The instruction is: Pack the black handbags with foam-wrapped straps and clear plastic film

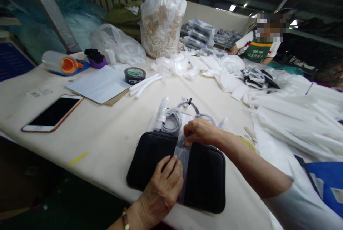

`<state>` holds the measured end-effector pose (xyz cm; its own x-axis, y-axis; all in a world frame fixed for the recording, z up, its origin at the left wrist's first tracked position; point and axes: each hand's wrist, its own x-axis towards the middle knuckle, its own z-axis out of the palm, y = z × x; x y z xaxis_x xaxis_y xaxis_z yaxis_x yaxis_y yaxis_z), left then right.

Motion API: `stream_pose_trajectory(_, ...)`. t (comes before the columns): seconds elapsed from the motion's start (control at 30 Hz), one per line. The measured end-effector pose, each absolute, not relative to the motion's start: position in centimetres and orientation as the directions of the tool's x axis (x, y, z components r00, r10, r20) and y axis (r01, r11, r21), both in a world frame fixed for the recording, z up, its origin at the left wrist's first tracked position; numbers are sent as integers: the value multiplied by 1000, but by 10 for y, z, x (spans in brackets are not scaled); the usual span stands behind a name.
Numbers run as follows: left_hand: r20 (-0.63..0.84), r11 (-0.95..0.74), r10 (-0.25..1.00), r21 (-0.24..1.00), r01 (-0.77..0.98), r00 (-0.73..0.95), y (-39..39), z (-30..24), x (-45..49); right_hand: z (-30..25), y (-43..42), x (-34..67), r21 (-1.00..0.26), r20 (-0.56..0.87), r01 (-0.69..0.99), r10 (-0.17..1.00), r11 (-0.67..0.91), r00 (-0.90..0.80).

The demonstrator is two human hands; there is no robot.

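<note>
A black zip case [206, 176] lies flat at the table's near edge. A clear plastic bag [184, 156] with coiled grey cables [173, 120] and white parts in it lies across the case's far edge and the table behind it. My left hand [163, 187] rests on the case with fingers pressing flat on the bag's near end. My right hand [199, 131] is closed in a pinch on the bag's edge at the case's far side.
A phone [52, 113] lies at the left, with paper sheets [100, 83], a black tape roll [134, 75] and white tubes [144, 85] behind. Large filled plastic bags [162, 19] stand at the back. White fabric [292, 115] covers the right side. Another person [261, 47] works at the far end.
</note>
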<state>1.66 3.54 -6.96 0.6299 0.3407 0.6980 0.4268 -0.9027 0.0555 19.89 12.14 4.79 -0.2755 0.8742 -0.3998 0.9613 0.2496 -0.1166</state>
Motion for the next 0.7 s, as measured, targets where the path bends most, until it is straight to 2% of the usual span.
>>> stream_pose_trajectory(0.13, 714, -908, 319, 43, 417, 623, 36, -70, 15, 52, 106, 201, -124, -292, 968, 924, 220, -248)
stream_pose_trajectory(0.23, 721, -908, 323, 52, 416, 613, 35, -70, 16, 42, 69, 194, -103, -81, 958, 957, 269, -278)
stream_pose_trajectory(0.33, 729, -896, 350, 77, 438, 588, 35, -72, 18, 14, 23, 185, -81, 124, 911, 911, 405, -394)
stream_pose_trajectory(0.43, 749, -872, 399, 132, 471, 529, 35, -73, 19, -19, -12, 174, -63, 260, 875, 854, 480, -450)
stream_pose_trajectory(0.57, 732, -904, 342, 85, 418, 589, 33, -75, 13, -32, -37, 168, -226, 292, 865, 878, 449, -379)
stream_pose_trajectory(0.63, 739, -911, 316, 63, 407, 595, 32, -78, 11, -23, -49, 177, -283, 389, 859, 870, 426, -303)
stream_pose_trajectory(0.7, 763, -921, 317, 105, 376, 563, 37, -85, 14, -8, -63, 200, -276, 515, 895, 840, 352, -171)
